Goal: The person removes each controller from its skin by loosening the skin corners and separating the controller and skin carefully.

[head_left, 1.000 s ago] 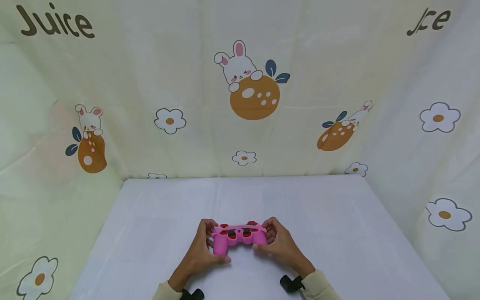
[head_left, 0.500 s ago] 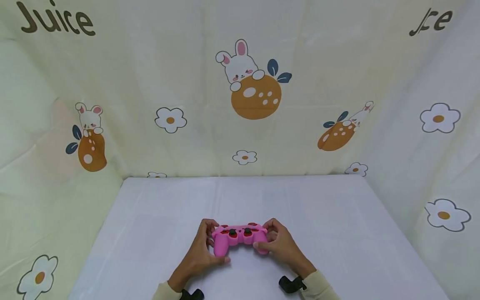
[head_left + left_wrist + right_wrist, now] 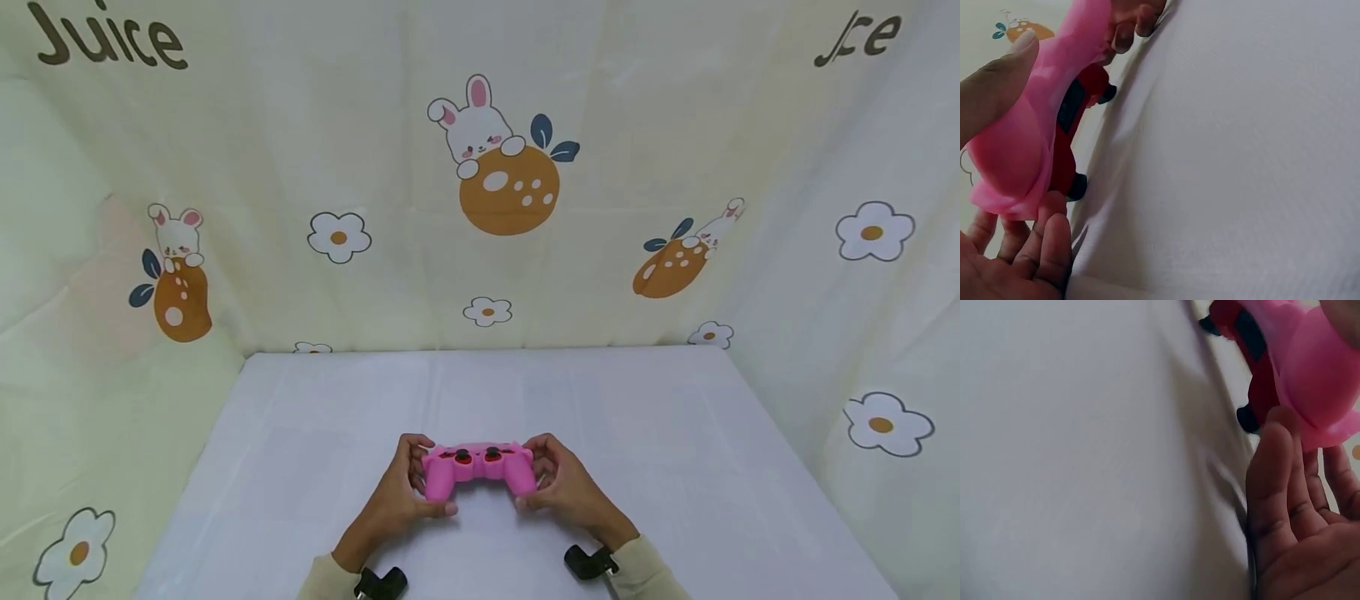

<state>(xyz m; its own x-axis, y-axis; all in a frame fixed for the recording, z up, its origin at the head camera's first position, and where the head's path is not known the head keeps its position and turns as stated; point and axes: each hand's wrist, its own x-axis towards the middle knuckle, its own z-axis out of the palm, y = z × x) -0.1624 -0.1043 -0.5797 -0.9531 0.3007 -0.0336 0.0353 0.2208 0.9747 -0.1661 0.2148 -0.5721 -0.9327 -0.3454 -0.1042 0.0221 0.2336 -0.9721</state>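
A red game controller in a pink rubbery cover (image 3: 477, 471) is held near the front middle of the table, its two grips towards the person. Two dark thumbsticks (image 3: 462, 457) show on top in the head view. My left hand (image 3: 401, 492) grips its left end, with the thumb along the near side and the fingers at the far edge. At the right end my right hand (image 3: 567, 490) holds it in the same manner. Both wrist views show the pink cover (image 3: 1010, 150) close up, with the red body (image 3: 1263, 394) beneath. Whether the controller touches the table cannot be told.
A white cloth covers the table (image 3: 637, 433). Behind and at both sides hangs a cream curtain (image 3: 390, 150) printed with rabbits, oranges and flowers. Dark wrist cameras (image 3: 381, 583) sit on both wrists, below beige sleeves (image 3: 647, 573).
The controller has tilted, so less of its button face shows. Both hands have shifted up slightly in the head view, and the right thumb now sits lower on the grip.
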